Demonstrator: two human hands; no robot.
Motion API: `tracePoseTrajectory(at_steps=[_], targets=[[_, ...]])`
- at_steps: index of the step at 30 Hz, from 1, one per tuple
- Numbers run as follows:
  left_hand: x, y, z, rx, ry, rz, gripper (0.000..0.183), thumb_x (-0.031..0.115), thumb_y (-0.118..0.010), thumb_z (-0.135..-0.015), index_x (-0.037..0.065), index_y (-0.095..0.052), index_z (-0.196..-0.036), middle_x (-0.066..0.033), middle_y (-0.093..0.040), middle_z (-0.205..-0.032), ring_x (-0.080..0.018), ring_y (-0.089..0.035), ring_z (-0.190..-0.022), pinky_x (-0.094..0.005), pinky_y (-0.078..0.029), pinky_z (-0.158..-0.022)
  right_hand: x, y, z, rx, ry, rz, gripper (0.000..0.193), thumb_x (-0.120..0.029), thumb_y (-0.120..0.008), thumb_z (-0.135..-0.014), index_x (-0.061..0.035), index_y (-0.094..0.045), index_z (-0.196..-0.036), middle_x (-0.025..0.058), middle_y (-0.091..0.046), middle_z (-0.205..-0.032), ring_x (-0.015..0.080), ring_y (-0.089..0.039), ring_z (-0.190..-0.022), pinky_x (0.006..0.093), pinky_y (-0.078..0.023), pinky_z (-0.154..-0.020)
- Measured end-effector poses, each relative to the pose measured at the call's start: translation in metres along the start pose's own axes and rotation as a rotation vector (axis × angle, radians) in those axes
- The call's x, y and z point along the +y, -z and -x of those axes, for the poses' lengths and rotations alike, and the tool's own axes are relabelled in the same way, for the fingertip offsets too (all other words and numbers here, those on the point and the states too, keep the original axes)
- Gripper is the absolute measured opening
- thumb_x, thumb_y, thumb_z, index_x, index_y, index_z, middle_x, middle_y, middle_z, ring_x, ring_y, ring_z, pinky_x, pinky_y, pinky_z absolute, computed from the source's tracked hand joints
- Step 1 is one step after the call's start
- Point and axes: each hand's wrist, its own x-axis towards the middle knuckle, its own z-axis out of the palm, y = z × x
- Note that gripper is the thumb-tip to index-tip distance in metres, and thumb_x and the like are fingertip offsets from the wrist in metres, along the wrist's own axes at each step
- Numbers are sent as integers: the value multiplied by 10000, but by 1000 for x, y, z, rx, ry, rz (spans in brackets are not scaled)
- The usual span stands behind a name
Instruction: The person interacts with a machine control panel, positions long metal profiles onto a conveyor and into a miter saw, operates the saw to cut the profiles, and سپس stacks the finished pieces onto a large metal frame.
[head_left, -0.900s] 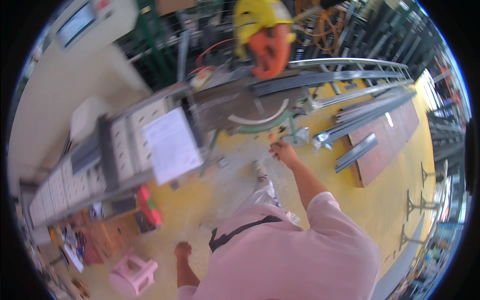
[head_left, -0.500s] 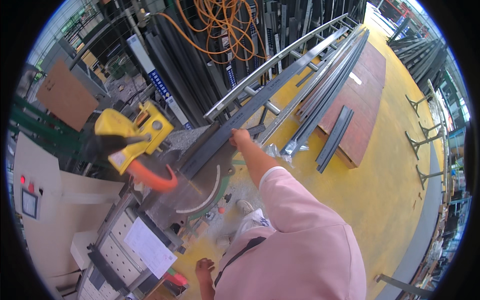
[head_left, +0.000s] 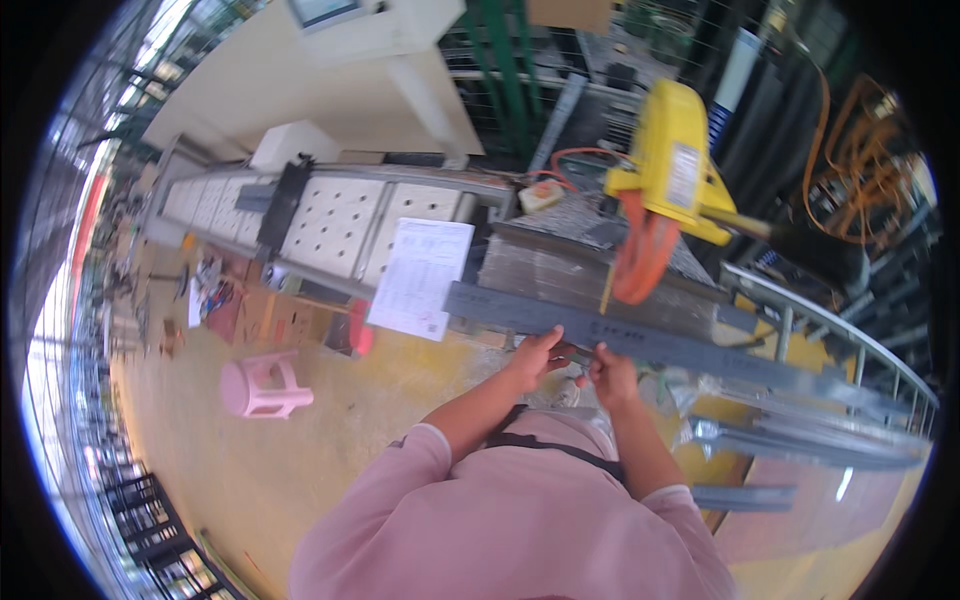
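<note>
A long dark grey profile bar (head_left: 660,343) lies across the cutting saw's table (head_left: 540,262), slanting from the sheet of paper at the left down to the right. My left hand (head_left: 540,362) is at its near edge, thumb up against the bar and fingers curled below. Close beside it, my right hand (head_left: 612,378) is closed with its fingertips at the same edge; the hold is partly blurred. Beyond the bar stands the yellow saw head (head_left: 665,150) with its orange blade guard (head_left: 645,255) over the table and a black handle to the right.
A perforated conveyor bed (head_left: 330,225) runs left, with the printed paper (head_left: 422,275) lying over its near edge. A pink stool (head_left: 265,385) stands on the yellow floor. More grey profiles (head_left: 800,440) lie at right near a metal roller rack (head_left: 850,345). Orange hose (head_left: 860,160) hangs behind.
My view has swung left toward the conveyor. My left hand has come up from beside my body to the bar. The right arm, stretched out along the bar before, is now drawn in.
</note>
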Motion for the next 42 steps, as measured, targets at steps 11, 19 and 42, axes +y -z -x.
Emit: tracePoseTrajectory(at_steps=[11,19,42], targets=[[188,211,1,578,-493,227,273,311,-583,-986,83,-554,-1134,-50,-643,-1014,-194,-619,-811,-341,-529,-696,-48,81,-5,197,237,-296,106,-241,-627,-951,-151,-577,-923,-2,-598,-780,118,-546,-633,236,-399,-475],[192,206,-43,412,-318,256,306,282,-608,-966,86,-545,-1192,-76,-615,-1070,-219,-616,-921,-370,-567,-795,14,17,-94,204,153,-221,67,-145,-612,-958,-111,-561,-931,-23,-526,-759,108,-462,-609,242,-354,-478],[287,316,-96,435,-320,225,197,174,-491,-1018,48,-581,-1140,-56,-648,-1007,-192,-614,-899,-323,-556,-791,-8,-20,-106,461,189,-156,102,-160,-491,-1008,-65,-526,-1018,80,-656,-932,143,-517,-652,270,-432,-521]])
